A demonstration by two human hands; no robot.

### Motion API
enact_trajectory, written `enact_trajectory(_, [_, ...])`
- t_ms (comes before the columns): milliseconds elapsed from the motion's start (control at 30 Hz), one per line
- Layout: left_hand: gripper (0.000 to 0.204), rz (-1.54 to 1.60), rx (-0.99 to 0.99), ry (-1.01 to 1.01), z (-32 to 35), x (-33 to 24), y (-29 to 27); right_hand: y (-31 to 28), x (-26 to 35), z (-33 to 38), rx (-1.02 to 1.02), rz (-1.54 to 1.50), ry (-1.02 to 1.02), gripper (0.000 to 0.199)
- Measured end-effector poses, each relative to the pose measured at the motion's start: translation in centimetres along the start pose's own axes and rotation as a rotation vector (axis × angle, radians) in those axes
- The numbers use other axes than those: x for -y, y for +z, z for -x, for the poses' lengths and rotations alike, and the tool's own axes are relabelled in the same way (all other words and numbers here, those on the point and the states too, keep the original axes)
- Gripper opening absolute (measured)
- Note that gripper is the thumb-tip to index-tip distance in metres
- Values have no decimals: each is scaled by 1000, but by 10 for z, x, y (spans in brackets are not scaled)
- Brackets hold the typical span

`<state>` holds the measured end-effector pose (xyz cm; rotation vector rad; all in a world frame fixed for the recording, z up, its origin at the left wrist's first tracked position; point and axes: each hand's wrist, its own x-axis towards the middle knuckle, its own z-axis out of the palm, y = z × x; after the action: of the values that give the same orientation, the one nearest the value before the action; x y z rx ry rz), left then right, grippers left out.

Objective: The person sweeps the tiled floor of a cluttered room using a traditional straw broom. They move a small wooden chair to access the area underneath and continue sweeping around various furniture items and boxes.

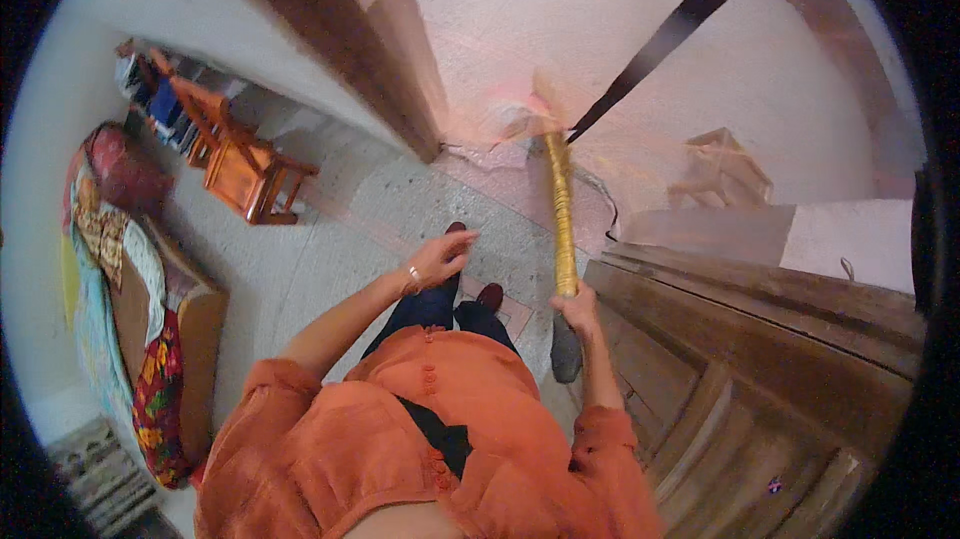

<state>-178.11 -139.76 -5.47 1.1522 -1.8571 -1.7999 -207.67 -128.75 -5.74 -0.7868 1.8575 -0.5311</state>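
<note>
My right hand [575, 306] is wrapped round a long broom [563, 224] near its grey lower end [566, 349]. The handle is wound in shiny yellow. Its far end, above the floor by the doorway, is blurred with pale and pinkish streaks, so the bristles are hard to make out. My left hand [440, 261], with a bracelet at the wrist, hangs in front of my legs holding nothing. Its fingers reach out to the right, slightly bent.
A brown wooden door [740, 379] stands close on my right. Ahead are a brown door post [330, 39] and a dark slanting bar [670, 39]. A wooden chair [250, 174] and cloth-draped furniture [190, 349] stand on the left. A pale stool [722, 174] is beyond the doorway.
</note>
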Motion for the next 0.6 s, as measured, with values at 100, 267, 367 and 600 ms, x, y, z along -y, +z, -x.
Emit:
enact_trajectory(100, [47,-43,84,116,-92,-58,-12,11,-25,-3,26,-107,47,38])
enact_trajectory(267, [51,-114,138,325,-202,-140,-23,27,7,-3,-81,-195,70,40])
enact_trajectory(367, [52,-177,195,369,-240,-180,-28,30,43,-11,-107,-254,202,40])
enact_trajectory(600, [75,25,298,336,-331,-227,-11,20,78,-74,-275,-230,65,37])
